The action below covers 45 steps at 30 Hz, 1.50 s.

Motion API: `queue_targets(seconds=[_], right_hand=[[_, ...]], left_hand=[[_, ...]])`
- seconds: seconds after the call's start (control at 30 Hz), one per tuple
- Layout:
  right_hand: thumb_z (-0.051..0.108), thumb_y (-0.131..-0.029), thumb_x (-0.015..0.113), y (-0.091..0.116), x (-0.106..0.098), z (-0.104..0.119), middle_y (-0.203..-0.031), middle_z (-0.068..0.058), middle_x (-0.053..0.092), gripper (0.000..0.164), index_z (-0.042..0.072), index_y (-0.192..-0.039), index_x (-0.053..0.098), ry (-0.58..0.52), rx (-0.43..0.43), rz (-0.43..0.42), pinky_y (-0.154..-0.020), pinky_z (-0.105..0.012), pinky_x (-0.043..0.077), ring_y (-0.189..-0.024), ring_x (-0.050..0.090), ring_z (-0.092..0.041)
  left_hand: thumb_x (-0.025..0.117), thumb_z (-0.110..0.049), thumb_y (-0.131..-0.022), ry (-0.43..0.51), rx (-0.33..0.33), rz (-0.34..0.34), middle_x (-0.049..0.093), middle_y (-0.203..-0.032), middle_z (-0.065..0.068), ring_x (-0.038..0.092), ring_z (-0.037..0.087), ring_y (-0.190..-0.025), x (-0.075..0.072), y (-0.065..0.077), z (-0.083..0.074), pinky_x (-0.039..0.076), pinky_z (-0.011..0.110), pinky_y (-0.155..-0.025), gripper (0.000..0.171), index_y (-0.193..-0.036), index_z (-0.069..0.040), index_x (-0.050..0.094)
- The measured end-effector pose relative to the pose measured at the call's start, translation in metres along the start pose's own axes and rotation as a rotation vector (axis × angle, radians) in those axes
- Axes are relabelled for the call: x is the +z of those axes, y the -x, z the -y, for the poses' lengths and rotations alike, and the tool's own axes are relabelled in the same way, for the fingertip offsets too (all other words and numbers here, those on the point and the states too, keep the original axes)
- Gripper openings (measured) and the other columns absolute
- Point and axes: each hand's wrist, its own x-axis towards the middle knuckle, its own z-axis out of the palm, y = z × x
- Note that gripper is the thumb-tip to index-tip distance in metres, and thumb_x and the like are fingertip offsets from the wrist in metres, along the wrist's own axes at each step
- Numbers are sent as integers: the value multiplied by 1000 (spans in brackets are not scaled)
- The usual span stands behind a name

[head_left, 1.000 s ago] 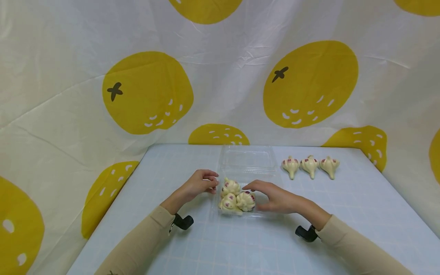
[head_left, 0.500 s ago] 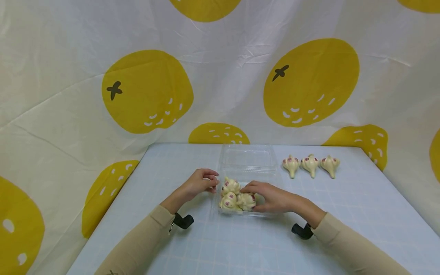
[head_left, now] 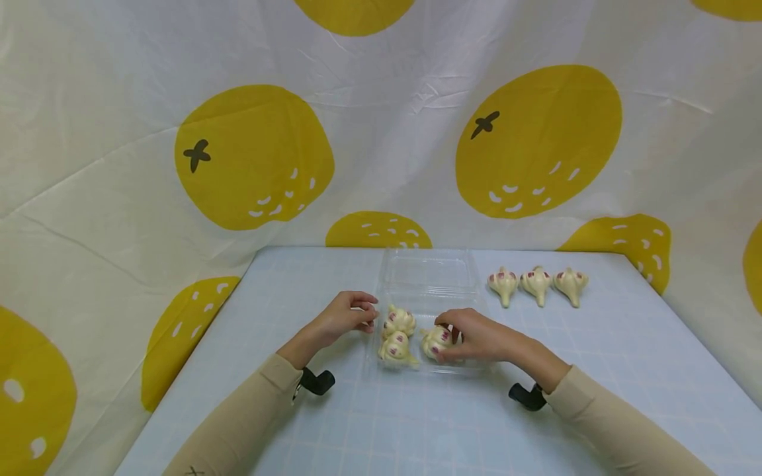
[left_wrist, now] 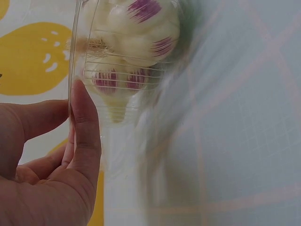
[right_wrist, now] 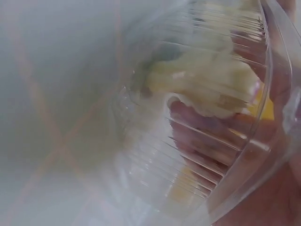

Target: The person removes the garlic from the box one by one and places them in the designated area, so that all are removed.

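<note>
A clear plastic clamshell box (head_left: pixel 405 371) lies with its lid folded back on the table. My left hand (head_left: pixel 345 320) is at its left side; in the left wrist view, the thumb and index finger (left_wrist: pixel 85 122) pinch the box's rim. Two garlic bulbs, one behind (head_left: pixel 399 322) and one in front (head_left: pixel 395 346), sit in the left part of the box. A third garlic bulb (head_left: pixel 436 342) is in my right hand (head_left: pixel 476 337), gripped between thumb and fingers inside the box. Through the box wall, the right wrist view shows that bulb blurred.
Three more garlic bulbs (head_left: pixel 537 285) lie in a row at the back right of the table. The box's transparent lid (head_left: pixel 428 271) lies behind its base. A white cloth with yellow fruit prints (head_left: pixel 381 145) hangs along the table's back edge.
My right hand has closed around the front right garlic bulb and shifted it rightward, opening a gap from the other two. The left hand stays at the box's edge.
</note>
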Motion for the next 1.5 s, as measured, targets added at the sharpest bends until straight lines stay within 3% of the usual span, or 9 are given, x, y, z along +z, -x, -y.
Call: queue_targets(seconds=[0.23,0.43,0.53,0.67,0.83,1.07,1.5], right_hand=[[32,-89,81,2,-8,-1,-113,-8,68,67,-8,-137,56,4,-4,40,-76,-31,58,-88,66,-15],[21,-89,83,5,-15,0,-139,-10,55,78,8,-154,42,0,-15,98,-89,-44,56,-111,59,-20],[14,-90,80,2,-16,-1,-146,-10,51,75,10,-155,42,-31,-61,132,-96,-49,55,-116,56,-18],[10,-92,77,-1,-16,-2,-141,-8,57,63,7,-149,51,-25,-124,154,-98,-52,54,-113,57,-16],[12,-92,78,-2,-13,-4,-135,-5,60,58,6,-145,55,-11,-109,152,-97,-51,54,-113,58,-17],[26,-93,78,-1,-6,-6,-119,6,61,63,9,-148,53,23,-34,164,-89,-36,52,-99,55,-9],[29,-86,85,-5,0,-12,-119,-2,68,52,1,-126,66,14,-71,44,-85,-30,55,-99,61,-11]], left_hand=[[67,-4,-98,1,1,-2,64,-97,13,66,19,-76,0,0,-1,63,33,-74,42,-136,10,55],[67,-4,-98,1,-8,-5,63,-97,13,65,19,-76,-1,-1,-3,63,32,-74,42,-136,10,55],[67,-4,-98,-1,-12,-6,63,-97,13,65,19,-76,-1,-1,-4,63,31,-73,41,-136,9,55],[67,-4,-99,-6,-14,-6,63,-97,13,65,19,-76,-2,-2,-6,63,31,-74,41,-135,10,55],[67,-5,-99,-12,-12,-10,64,-98,14,65,19,-76,-1,-1,-5,63,32,-75,40,-135,9,56],[67,-4,-98,-6,-14,7,63,-98,14,65,18,-76,1,3,0,63,31,-75,42,-135,12,54],[66,-3,-98,4,3,1,63,-96,13,65,17,-76,0,2,1,63,31,-74,42,-135,12,54]])
